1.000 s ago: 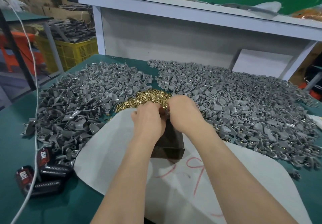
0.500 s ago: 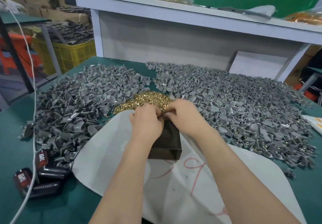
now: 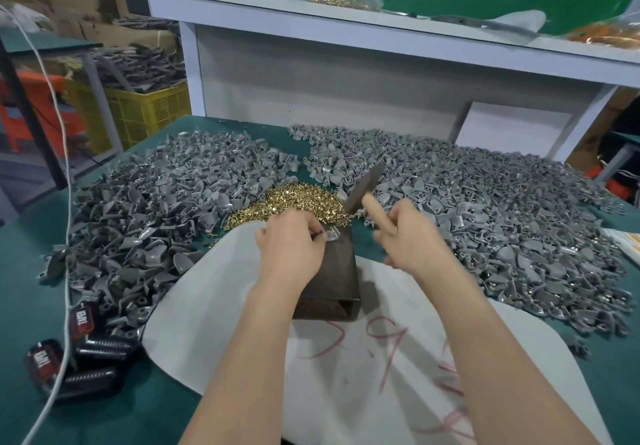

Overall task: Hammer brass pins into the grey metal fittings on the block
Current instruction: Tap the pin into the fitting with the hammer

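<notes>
A dark block (image 3: 337,282) stands on a white sheet (image 3: 221,306) in the middle of the green table. One grey metal fitting (image 3: 333,235) lies on the block's far top edge. My left hand (image 3: 292,245) pinches that fitting and holds it down. My right hand (image 3: 410,237) is raised to the right of the block and grips a hammer; its flat grey metal head (image 3: 363,187) tilts up above the heap of brass pins (image 3: 294,202). The hammer's handle is mostly hidden in my fist.
Big heaps of grey fittings (image 3: 166,223) lie left and right (image 3: 502,216) of the pins. Black and red packs (image 3: 79,354) and a white cable (image 3: 65,230) sit at the left table edge. A white shelf (image 3: 381,25) runs behind, a yellow crate (image 3: 138,112) beside it.
Both hands were together over the block's far edge. Now my right hand has pulled away to the right and lifted the hammer; my left stays on the fitting.
</notes>
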### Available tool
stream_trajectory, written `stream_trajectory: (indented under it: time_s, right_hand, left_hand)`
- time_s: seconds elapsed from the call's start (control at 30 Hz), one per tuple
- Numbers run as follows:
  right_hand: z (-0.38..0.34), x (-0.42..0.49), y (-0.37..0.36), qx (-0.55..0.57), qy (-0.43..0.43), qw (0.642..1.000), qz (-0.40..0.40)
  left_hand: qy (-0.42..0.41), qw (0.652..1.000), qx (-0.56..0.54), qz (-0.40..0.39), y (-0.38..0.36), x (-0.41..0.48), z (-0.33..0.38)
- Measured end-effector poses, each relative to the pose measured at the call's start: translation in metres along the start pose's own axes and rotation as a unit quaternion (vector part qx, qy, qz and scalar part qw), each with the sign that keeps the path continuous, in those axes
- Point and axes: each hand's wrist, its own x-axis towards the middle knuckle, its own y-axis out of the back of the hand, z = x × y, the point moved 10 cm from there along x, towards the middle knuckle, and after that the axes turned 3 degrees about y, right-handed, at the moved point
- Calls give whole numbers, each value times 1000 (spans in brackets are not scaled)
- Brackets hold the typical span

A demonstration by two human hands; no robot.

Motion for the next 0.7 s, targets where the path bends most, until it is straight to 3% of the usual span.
stream_trajectory:
  time_s: [0.1,0.23,0.4,0.53,0.57,0.67,0.7]
  right_hand:
    - [-21,-13,21,14,87,996,20]
    - [-52,-54,53,13,215,966,145]
    - [-64,-64,16,-109,234,966,26]
    - [-63,-62,54,25,240,958,152]
    - [-67,-62,50,12,247,959,139]
    - [-61,-54,6,-95,220,971,-1]
    - [-60,-50,8,-96,214,972,-1]
  left_hand:
    - [2,1000,4,-1,0,0,0]
    - [5,1000,-2,1,0,-1,1]
    - [3,1000,-13,-1,0,-1,0]
    - [7,1000,-12,1,0,1,1]
    - [9,1000,-6,0,-1,1,0]
    - [4,1000,-1,-4,-1,0,0]
    - [5,1000,-4,-3,-1,0,0]
